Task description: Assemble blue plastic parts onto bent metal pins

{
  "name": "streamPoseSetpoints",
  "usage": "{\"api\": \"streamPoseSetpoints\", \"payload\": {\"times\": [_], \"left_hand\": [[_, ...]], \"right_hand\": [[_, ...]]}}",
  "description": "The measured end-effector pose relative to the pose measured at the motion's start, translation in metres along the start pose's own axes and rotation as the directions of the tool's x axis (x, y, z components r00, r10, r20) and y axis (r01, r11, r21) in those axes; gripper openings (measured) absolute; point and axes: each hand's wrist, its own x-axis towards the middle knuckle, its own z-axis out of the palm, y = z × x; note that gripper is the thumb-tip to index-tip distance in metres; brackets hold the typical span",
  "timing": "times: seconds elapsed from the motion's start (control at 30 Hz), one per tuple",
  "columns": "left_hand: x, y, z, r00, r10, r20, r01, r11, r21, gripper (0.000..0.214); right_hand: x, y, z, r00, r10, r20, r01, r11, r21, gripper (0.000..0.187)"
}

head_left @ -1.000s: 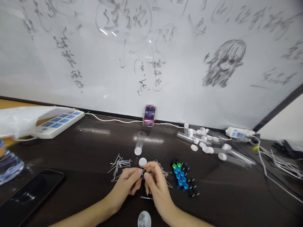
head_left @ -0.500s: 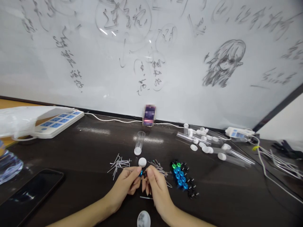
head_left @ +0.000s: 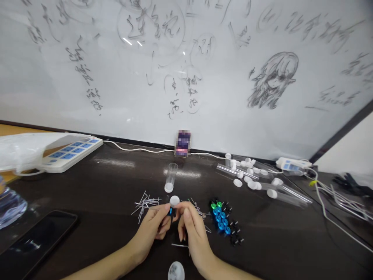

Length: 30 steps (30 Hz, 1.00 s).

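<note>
My left hand pinches a small blue metal ring-like part between thumb and fingers. Against that part sits a small black piece, largely covered by fingers. My right hand reaches it with curled fingers, fingertips touching the black piece. Just beyond the fingertips is a white round cap. Bent metal rods lie in a pile left of my hands, and more rods are partly hidden behind the right one. One short rod lies between my wrists.
Blue and green round parts stand in rows beside black screw-like pieces. A clear tube is ahead, with more tubes and caps at right. A phone and power strip are at left; a white oval object is nearest me.
My right fingers have shifted slightly left and up, closer to the blue part in my left hand. The blue part has tilted and the black piece now sits right beside it.
</note>
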Motion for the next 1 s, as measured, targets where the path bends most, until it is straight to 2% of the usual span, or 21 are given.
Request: {"api": "streamPoseSetpoints", "payload": {"times": [0.13, 0.27, 0.4, 0.53, 1.0], "left_hand": [[-0.0002, 0.0002, -0.0002, 1.000, 0.001, 0.000, -0.001, 1.000, -0.008, 0.047], [-0.0004, -0.0006, -0.0005, 1.000, 0.002, -0.006, -0.003, 1.000, -0.011, 0.045], [-0.0008, -0.0012, -0.0009, 1.000, 0.006, -0.006, -0.006, 1.000, -0.003, 0.047], [-0.0009, 0.0001, -0.0003, 1.000, 0.003, -0.015, -0.003, 1.000, 0.003, 0.046], [0.0000, -0.0004, -0.0008, 1.000, 0.001, -0.012, -0.001, 1.000, -0.029, 0.046]], "right_hand": [[-0.0002, -0.0006, 0.0004, 0.999, -0.029, 0.015, 0.029, 0.999, -0.024, 0.041], [-0.0004, -0.0019, 0.0008, 1.000, -0.015, 0.012, 0.015, 1.000, 0.001, 0.036], [-0.0001, -0.0028, 0.0001, 0.999, -0.025, 0.024, 0.026, 0.999, -0.033, 0.041], [0.0004, -0.0044, 0.0001, 1.000, 0.001, -0.005, -0.001, 0.999, -0.034, 0.039], [-0.0001, -0.0036, -0.0003, 1.000, -0.005, 0.004, 0.006, 0.999, -0.038, 0.041]]}}
